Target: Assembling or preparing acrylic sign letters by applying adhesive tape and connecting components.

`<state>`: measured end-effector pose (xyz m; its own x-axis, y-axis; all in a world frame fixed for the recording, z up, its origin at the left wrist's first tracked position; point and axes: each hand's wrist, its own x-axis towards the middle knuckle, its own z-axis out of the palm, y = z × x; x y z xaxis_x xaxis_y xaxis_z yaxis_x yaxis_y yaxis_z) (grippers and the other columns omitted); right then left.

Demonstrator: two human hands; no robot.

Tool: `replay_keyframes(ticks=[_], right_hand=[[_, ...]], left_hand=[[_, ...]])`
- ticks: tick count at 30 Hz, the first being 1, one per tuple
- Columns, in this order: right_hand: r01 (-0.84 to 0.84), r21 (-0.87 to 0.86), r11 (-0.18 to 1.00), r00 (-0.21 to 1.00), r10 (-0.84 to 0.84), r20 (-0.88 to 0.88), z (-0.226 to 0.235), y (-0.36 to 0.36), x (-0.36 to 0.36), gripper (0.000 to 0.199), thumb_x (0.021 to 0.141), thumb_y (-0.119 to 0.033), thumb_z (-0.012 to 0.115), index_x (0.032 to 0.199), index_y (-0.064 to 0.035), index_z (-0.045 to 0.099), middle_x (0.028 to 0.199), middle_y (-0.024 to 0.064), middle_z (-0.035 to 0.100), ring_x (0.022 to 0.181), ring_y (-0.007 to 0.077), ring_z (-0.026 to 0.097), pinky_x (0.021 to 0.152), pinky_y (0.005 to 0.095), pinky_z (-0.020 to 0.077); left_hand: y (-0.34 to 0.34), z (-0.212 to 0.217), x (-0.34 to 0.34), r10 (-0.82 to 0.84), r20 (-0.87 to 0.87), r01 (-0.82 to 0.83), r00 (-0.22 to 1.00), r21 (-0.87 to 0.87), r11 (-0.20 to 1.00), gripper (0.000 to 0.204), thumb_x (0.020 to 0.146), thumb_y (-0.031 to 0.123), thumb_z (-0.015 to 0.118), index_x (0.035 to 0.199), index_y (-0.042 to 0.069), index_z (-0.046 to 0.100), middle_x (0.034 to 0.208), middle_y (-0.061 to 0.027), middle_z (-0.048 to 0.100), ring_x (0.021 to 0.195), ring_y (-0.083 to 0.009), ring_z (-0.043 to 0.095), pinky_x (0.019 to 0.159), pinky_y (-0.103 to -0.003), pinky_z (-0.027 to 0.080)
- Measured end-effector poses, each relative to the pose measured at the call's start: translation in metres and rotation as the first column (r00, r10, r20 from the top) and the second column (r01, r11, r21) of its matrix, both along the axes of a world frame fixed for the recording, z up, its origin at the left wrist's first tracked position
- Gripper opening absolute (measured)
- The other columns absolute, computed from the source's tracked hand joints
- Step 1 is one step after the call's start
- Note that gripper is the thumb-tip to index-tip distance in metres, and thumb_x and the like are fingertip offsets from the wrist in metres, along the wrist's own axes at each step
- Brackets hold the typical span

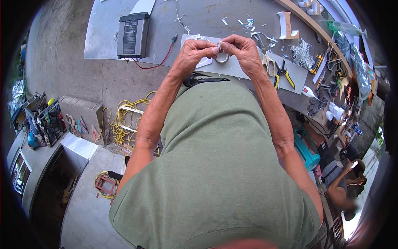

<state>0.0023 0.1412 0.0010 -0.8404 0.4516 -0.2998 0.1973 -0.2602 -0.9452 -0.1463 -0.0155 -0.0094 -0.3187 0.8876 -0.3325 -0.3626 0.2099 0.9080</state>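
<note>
Over the near edge of the workbench, my left hand (194, 54) and my right hand (242, 50) meet fingertip to fingertip. Both are closed in a pinch on a small white piece (219, 44), mostly covered by the fingers, so its exact kind is unclear. Just below the fingertips shows a ring-shaped roll of tape (222, 59); whether it touches the hands I cannot tell. Under the hands is a flat grey panel (236, 71). Close to my right hand lie scissors (269, 65) and yellow-and-black wire strippers (284, 74). A thin white cable (185, 28) runs toward my left hand.
A grey power supply box (133, 35) with a red lead sits on the bench's left. White letter-shaped pieces (287, 25), small white scraps (249, 24) and a tangle of white wire (303, 54) lie farther right. Yellow cable (121, 118) coils on the floor. A person (338, 182) is at lower right.
</note>
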Motion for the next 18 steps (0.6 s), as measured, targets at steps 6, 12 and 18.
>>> replay_keyframes(ticks=[6, 12, 18], right_hand=[[-0.025, 0.137, 0.990, 0.996, 0.012, 0.093, 0.005, 0.001, 0.001, 0.015, 0.097, -0.014, 0.073, 0.106, -0.0025, 0.077, 0.084, 0.0015, 0.072, 0.076, 0.0078, 0.061, 0.069, 0.0233, 0.0500], [0.035, 0.713, 0.700, 0.935, -0.275, 0.223, -0.033, 0.070, 0.019, 0.031, 0.089, -0.008, 0.073, 0.120, 0.0000, 0.070, 0.100, 0.0137, 0.073, 0.090, 0.0206, 0.071, 0.079, 0.0320, 0.0561], [-0.213, 0.877, 0.431, 0.977, 0.083, 0.197, -0.048, 0.030, 0.040, 0.059, 0.083, -0.010, 0.076, 0.138, -0.0044, 0.057, 0.132, 0.0201, 0.062, 0.122, 0.0351, 0.060, 0.103, 0.0443, 0.0490]], left_hand=[[0.002, -0.003, -0.002, -0.019, -0.009, 0.019, 1.000, -0.005, 1.000, 0.024, 0.095, 0.021, 0.076, 0.105, 0.000, 0.079, 0.087, -0.0059, 0.074, 0.083, -0.0128, 0.066, 0.082, -0.029, 0.052], [-0.002, -0.008, -0.009, 0.123, -0.104, -0.131, 0.987, -0.071, 0.989, 0.026, 0.095, 0.022, 0.076, 0.106, -0.002, 0.079, 0.089, -0.0079, 0.076, 0.083, -0.0126, 0.068, 0.080, -0.029, 0.053], [-0.027, -0.026, -0.018, 0.262, -0.362, -0.326, 0.895, -0.127, 0.937, 0.024, 0.094, 0.024, 0.077, 0.100, 0.002, 0.081, 0.079, -0.0027, 0.076, 0.074, -0.0062, 0.064, 0.068, -0.026, 0.051]])
